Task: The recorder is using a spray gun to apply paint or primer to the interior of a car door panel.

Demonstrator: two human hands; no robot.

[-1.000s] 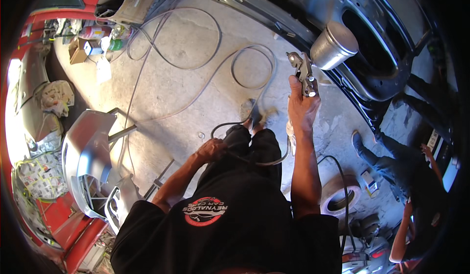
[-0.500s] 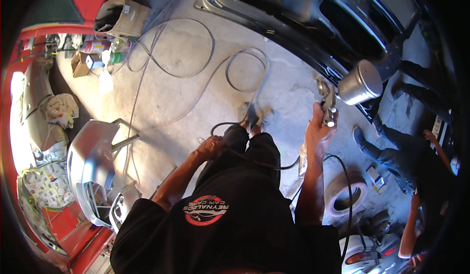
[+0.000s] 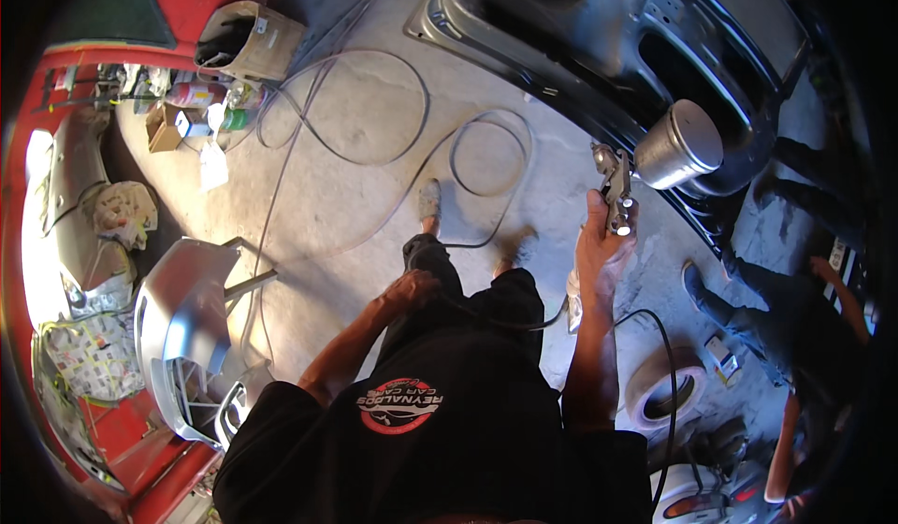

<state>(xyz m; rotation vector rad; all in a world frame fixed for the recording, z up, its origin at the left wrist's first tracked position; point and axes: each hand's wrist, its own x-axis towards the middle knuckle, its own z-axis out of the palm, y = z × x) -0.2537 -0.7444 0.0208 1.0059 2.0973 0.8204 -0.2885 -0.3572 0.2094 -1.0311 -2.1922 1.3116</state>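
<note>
My right hand (image 3: pixel 603 253) grips a metal spray gun (image 3: pixel 613 187) with a silver cylindrical cup (image 3: pixel 675 145) on it, beside a dark car door panel (image 3: pixel 599 47). A black hose (image 3: pixel 500 323) runs from beneath the gun across my legs toward my left hand (image 3: pixel 412 290). That hand is closed low by my left thigh, apparently around the hose, though its fingertips are hard to make out. To its left stands a silver bumper (image 3: pixel 182 290) on a metal stand.
Looped hoses (image 3: pixel 426 103) lie across the concrete. A co-worker (image 3: pixel 786 337) is at right near a tire (image 3: pixel 669 388). At left are a red car (image 3: pixel 103 430), fender (image 3: pixel 61 187), cardboard box (image 3: pixel 271 42) and assorted containers (image 3: pixel 192 94). A lamp-cluster part (image 3: pixel 692 501) sits bottom right.
My left foot has stepped forward and my legs are farther apart. The spray gun and right hand moved right and down, then slightly back left. The view of the floor has shifted.
</note>
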